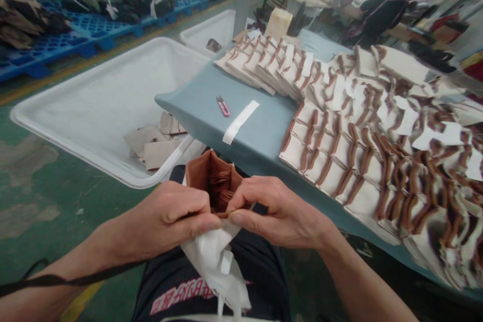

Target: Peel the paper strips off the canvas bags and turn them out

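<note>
Just above my lap is a brown-lined fabric pouch [198, 173], its mouth pulled apart so the folded brown lining inside shows. My left hand [181, 211] pinches the near rim of the pouch between thumb and fingers. Close beside it, my right hand [269, 209] grips the same rim, thumb in front and fingers reaching over the edge. A white cloth strip [219, 261] hangs from the near side, below both hands. Pink thread snips [223, 106] and a white strip [240, 122] lie on the blue-grey table [188, 103] ahead.
Rows of cream pouches with brown edges [332, 146] cover the table's right side. At left stands a large white bin [94, 95] with several cream pieces [160, 153] in it. Blue pallets [90, 30] bear fabric bundles. A person [381, 15] is at the back right.
</note>
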Tool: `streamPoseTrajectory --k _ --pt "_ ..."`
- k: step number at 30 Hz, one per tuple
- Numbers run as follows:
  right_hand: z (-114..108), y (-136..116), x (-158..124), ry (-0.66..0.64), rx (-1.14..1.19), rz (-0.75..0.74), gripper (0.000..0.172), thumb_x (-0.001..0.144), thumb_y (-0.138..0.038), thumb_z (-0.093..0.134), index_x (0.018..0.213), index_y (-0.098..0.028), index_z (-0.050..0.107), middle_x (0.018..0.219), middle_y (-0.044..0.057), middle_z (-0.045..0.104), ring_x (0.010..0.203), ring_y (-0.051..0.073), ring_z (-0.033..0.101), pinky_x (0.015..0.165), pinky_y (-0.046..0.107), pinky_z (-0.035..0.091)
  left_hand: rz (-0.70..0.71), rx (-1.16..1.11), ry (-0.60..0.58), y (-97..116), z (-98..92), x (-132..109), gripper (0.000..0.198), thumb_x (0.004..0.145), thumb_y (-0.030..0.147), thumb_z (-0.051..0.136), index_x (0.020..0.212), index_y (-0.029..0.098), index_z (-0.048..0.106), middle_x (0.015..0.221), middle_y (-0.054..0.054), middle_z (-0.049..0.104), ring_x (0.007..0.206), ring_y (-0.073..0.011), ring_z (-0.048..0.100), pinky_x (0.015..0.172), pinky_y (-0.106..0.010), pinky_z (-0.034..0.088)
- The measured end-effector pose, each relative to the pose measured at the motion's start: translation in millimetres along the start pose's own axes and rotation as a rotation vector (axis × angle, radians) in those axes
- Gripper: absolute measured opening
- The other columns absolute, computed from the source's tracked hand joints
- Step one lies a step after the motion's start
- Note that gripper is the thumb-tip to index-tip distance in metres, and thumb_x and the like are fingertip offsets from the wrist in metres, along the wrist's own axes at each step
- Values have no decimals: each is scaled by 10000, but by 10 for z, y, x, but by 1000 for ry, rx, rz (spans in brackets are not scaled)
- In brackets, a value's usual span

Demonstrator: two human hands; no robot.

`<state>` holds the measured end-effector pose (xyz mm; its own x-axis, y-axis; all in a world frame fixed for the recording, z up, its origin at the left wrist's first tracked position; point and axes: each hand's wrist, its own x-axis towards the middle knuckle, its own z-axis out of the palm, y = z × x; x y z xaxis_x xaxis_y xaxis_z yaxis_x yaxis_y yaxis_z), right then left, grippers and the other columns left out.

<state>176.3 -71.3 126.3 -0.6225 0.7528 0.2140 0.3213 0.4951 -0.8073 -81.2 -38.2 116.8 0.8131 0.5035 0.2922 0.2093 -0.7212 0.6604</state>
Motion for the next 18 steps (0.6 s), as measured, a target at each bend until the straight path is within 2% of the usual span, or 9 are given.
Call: streamPoseTrajectory --k 3,7,12,16,18 --pt "43 -13 -6 2 -60 17 414 1194 -358 499 838 -209 653 763 7 717 708 151 610 746 282 455 10 140 6 -13 50 -81 429 1160 205 467 739 210 550 616 64 565 528 -104 498 543 -269 327" --pt "209 -57 60 96 -255 2 533 1236 -372 295 805 -228 574 710 1 630 645 163 532 700 315 390 -25 238 65 -8 118 -160 378 1124 180 470 750 225 506 634 65 518 550 -126 467 562 -314 297" --pt "390 12 156 202 -305 -92 555 1236 -392 287 741 -243 490 636 -26 529 579 155 447 642 326 328 -113 73 85 -27 104 -175 389 1103 230 498 720 228 434 606 75 444 520 -111 423 536 -302 271" --pt "470 206 205 249 -344 -108 539 1223 -349 308 722 -244 475 620 -32 487 570 152 417 623 325 309 -261 -145 24 -32 132 -103 424 1080 294 495 674 231 391 594 75 363 515 -102 384 513 -275 268" --pt "541 324 228 271 -358 -118 550 1222 -351 285 715 -246 469 621 -27 480 574 157 414 625 332 307 -332 -287 52 36 207 -61 425 1046 299 483 655 242 326 599 78 295 509 -94 331 488 -256 254"
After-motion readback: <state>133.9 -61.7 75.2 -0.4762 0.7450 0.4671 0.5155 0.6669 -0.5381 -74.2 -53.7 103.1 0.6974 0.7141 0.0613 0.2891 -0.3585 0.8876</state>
